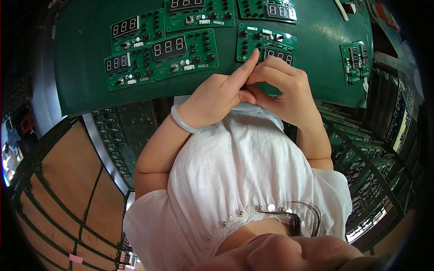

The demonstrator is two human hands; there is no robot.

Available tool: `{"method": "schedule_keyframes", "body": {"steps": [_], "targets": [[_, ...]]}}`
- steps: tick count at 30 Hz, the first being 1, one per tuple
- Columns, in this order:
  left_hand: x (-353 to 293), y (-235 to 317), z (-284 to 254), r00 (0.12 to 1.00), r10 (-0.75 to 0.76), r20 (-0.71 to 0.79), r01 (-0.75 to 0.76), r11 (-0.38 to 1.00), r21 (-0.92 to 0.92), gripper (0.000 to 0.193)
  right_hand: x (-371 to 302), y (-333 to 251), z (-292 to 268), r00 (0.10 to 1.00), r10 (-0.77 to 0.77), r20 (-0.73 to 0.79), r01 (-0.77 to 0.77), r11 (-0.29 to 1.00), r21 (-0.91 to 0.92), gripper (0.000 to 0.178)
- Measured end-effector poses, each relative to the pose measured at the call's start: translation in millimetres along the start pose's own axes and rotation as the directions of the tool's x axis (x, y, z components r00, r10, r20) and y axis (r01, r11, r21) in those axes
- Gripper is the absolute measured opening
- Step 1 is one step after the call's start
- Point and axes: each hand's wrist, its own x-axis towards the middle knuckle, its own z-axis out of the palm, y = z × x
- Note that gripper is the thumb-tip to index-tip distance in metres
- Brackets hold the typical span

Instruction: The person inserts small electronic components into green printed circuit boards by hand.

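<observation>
My two hands meet at the front edge of the green table, fingertips touching. My left hand (220, 95), with a pale bangle (181, 121) on its wrist, stretches its index finger up; its thumb presses toward the right fingers and its other fingers are hidden. The thumb and fingers of my right hand (285, 86) are bent together in a pinch. What lies between the fingertips, if anything, is too hidden to make out. Just beyond them lies a green circuit board (289, 40) with a digit display, partly covered by my hands. Another circuit board (210, 49) lies left of it.
More circuit boards lie on the green table mat (316, 45): a board (138, 29) and another (143, 72) at left, two at the far edge, one board (356, 63) at right. Racks holding boards (357, 149) stand below right; a metal-framed brown panel (72, 176) is at left.
</observation>
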Motion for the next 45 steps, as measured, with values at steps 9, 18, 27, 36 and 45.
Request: {"method": "schedule_keyframes", "body": {"steps": [9, 18, 27, 36, 45], "targets": [[1.3, 6.4, 3.9, 0.996, -0.068, -0.051, 0.063, 0.994, -0.087, 0.059, -4.7, 7.6, 2.7, 0.984, 0.169, 0.056, -0.177, 0.962, 0.207, 0.018], [7.2, 4.5, 10.0, 0.952, 0.044, -0.302, -0.001, 0.99, 0.141, 0.019, -6.2, 27.5, 4.6, 0.987, -0.043, -0.153, 0.021, 0.989, -0.145, 0.018], [14.6, 2.2, 4.0, 0.945, 0.064, -0.319, 0.041, 0.949, 0.312, 0.015, -4.5, 34.0, 7.8, 0.983, -0.024, -0.18, 0.014, 0.998, -0.055, 0.02], [19.8, 2.0, 14.6, 0.909, 0.116, -0.401, 0.17, 0.774, 0.61, 0.008, -6.5, 48.2, 23.8, 0.925, -0.164, -0.343, 0.032, 0.933, -0.359, 0.021], [23.2, -4.5, 23.0, 0.883, 0.185, -0.431, 0.187, 0.705, 0.684, 0.014, -10.7, 55.7, 24.8, 0.915, -0.141, -0.378, 0.024, 0.955, -0.297, 0.023]]}}
